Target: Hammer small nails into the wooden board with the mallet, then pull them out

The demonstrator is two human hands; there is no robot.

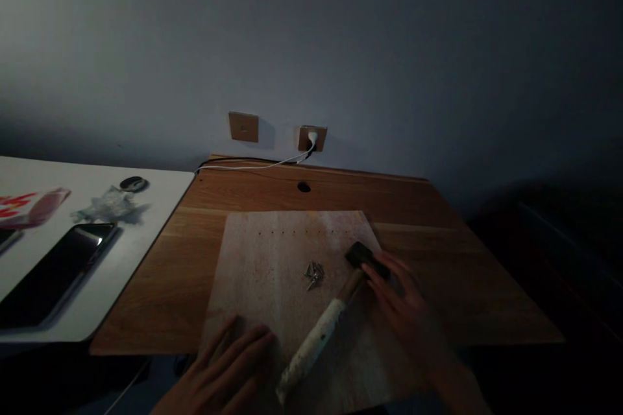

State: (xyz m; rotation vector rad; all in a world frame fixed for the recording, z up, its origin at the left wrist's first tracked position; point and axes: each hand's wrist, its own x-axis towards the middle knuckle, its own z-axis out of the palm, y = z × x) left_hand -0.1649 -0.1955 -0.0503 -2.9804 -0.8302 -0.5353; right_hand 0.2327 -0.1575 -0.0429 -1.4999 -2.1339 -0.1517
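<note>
With the hammer [329, 321] gripped by its head in the right hand [405, 308], the wooden board [246, 279] is best steadied beneath the left hand [224, 366], fingers parted, short of the metal fasteners [315, 273] beyond.

I find the surface [462, 272] brown and wood-grained, its rear edge along the wall [389, 45], with a round dark hole [304, 187] near that edge. A white cable [253, 167] and a black cable [228, 159] run along its rear left. Directly on it lies a pale flat board [257, 259], reaching past the near edge and bearing a row of small dark marks [294, 231]. The board carries a small heap of metal fasteners [315, 273] and, aslant, a hammer [321, 331], its head in my right hand [402, 301].
</note>
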